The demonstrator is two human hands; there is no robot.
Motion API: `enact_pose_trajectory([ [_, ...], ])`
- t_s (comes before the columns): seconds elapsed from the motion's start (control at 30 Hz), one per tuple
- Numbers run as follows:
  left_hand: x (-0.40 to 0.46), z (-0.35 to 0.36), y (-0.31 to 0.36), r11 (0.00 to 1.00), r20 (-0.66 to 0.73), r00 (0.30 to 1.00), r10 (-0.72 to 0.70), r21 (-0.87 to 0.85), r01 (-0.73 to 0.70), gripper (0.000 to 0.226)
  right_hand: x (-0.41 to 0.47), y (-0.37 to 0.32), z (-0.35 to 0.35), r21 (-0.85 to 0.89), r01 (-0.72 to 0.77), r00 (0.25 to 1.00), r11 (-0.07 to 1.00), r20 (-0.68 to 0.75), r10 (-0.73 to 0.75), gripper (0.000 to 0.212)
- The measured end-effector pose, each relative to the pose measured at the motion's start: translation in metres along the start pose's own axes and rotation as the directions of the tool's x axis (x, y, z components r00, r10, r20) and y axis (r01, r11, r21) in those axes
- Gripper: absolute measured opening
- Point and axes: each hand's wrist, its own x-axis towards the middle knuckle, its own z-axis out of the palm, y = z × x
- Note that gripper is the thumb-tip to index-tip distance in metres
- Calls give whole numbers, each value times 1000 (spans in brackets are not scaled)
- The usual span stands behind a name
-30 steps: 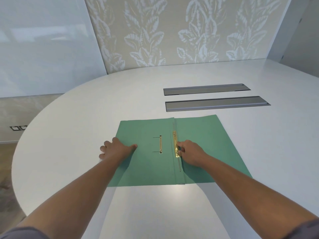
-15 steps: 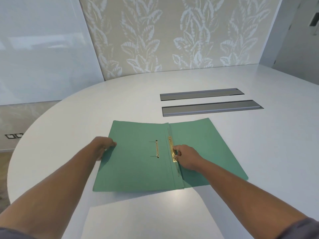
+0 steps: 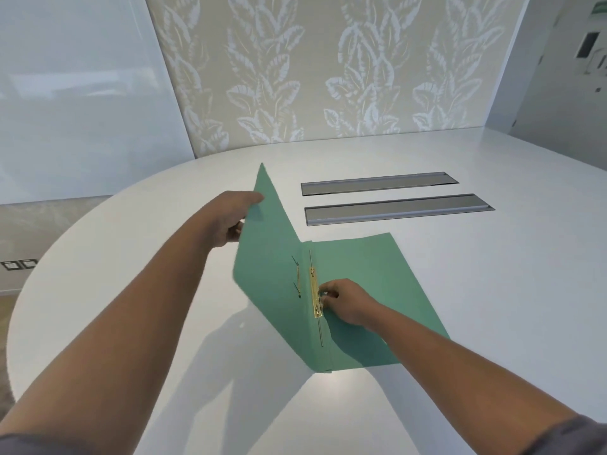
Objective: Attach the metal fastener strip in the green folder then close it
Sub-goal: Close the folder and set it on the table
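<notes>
A green folder (image 3: pixel 377 284) lies on the white table, its right half flat. Its left cover (image 3: pixel 266 264) is lifted and tilted up. My left hand (image 3: pixel 233 218) grips that cover's outer edge, thumb on the inside face. A brass fastener strip (image 3: pixel 314 292) runs along the fold, with a thin metal prong piece (image 3: pixel 297 278) on the raised cover beside it. My right hand (image 3: pixel 345 302) rests on the flat half, fingertips touching the strip's lower part.
Two long grey recessed panels (image 3: pixel 394 208) sit in the white table (image 3: pixel 492 290) just beyond the folder. The table's curved edge runs along the left. A leaf-patterned wall stands behind.
My left hand moved from the flat left cover to its outer edge, gripped it and raised it off the table. My right hand stayed at the fastener strip.
</notes>
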Motion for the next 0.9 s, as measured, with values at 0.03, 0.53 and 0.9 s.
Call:
enact_pose_trajectory([
  [0.03, -4, 8, 4, 999, 14, 999, 35, -8, -35, 36, 0, 1, -4, 96, -21, 1000, 995, -3, 21, 27],
  [0.53, 9, 113, -67, 962, 118, 970, 211, 148, -228, 43, -10, 33, -126, 887, -163, 981, 433, 97, 170, 76],
  [0.9, 17, 137, -124, 833, 195, 972, 133, 510, -216, 55, -27, 93, -154, 605, -284, 926, 744, -29, 377, 22],
])
